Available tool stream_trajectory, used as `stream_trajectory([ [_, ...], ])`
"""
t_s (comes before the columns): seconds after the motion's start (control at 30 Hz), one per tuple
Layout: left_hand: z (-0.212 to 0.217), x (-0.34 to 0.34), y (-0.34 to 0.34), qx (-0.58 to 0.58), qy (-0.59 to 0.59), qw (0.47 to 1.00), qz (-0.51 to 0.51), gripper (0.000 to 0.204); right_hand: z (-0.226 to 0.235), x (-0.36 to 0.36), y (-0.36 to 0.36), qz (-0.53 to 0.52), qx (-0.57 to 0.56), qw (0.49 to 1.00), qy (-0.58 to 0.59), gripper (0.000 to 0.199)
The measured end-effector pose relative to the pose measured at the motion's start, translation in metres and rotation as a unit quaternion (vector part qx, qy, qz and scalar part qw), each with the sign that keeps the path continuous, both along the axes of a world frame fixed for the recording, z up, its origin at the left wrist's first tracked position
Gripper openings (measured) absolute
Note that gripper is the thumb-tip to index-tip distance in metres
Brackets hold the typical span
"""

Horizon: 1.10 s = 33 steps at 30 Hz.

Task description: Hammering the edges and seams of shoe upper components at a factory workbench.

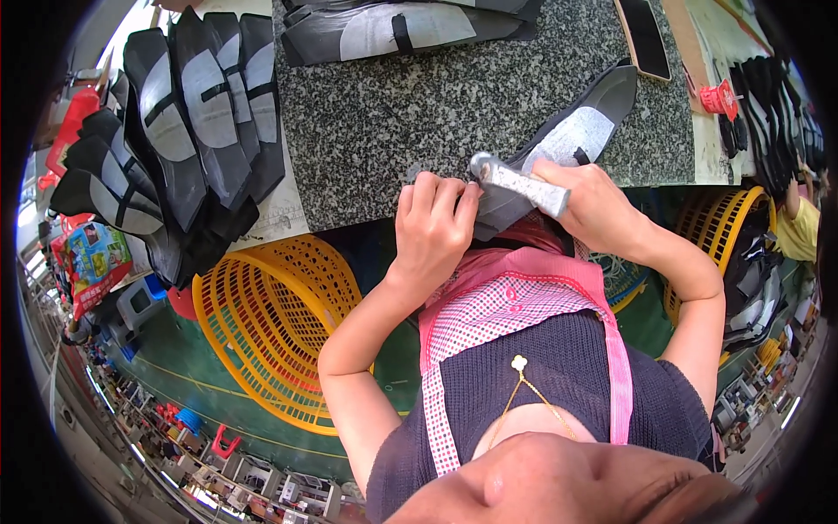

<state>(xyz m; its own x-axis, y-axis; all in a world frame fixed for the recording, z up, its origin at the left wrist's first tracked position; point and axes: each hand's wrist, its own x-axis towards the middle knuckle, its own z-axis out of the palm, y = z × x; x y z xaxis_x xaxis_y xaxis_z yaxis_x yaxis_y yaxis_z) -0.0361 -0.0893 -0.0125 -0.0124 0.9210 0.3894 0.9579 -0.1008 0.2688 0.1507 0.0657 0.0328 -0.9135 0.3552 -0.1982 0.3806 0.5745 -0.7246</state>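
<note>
A dark shoe-upper piece (602,92) with a light grey lining patch and a short black strip lies slantwise across the near edge of the stone slab. My right hand (602,210) is closed around a metal hammer (524,183), whose worn silver head lies over the piece near my left fingers. The handle is hidden in my grip. At the near left end of the piece, my left hand (432,223) has its fingers curled down, pinching its edge. The fingertips are partly hidden, and a small greyish thing (414,174) shows just past them.
The speckled stone slab (375,131) spans the table. Stacked upper pieces (205,113) stand at the left, with more (393,28) at the far edge. A phone (644,37) and red spool (718,98) lie far right. Yellow baskets (271,332) stand below the table on both sides.
</note>
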Motion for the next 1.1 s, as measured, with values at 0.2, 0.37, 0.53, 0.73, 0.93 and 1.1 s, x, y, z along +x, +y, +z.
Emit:
stream_trajectory([
  [0.2,0.005,0.008,-0.006,0.046,0.009,0.999,0.007,0.017,-0.002,0.0,-0.009,0.003,0.013,1.0,-0.026,0.018],
  [0.37,-0.016,0.042,-0.007,-0.005,-0.042,0.998,-0.052,0.037,-0.001,-0.01,0.004,0.02,0.047,0.999,0.006,0.019],
  [0.53,-0.032,0.046,-0.007,0.038,0.071,0.995,-0.056,0.033,0.002,-0.003,-0.005,0.022,0.02,0.999,0.035,0.02],
  [0.73,0.001,0.033,0.02,-0.053,-0.118,0.991,-0.033,0.038,-0.009,0.015,0.016,-0.166,-0.092,0.972,0.137,0.033],
  [0.93,0.107,-0.097,0.017,0.262,-0.112,0.923,0.257,0.043,0.014,0.059,0.066,-0.364,-0.19,0.846,0.342,0.046],
  [1.1,0.107,-0.215,-0.029,0.197,0.328,0.821,0.424,0.054,-0.006,0.055,0.084,-0.384,-0.157,0.875,0.251,0.043],
])
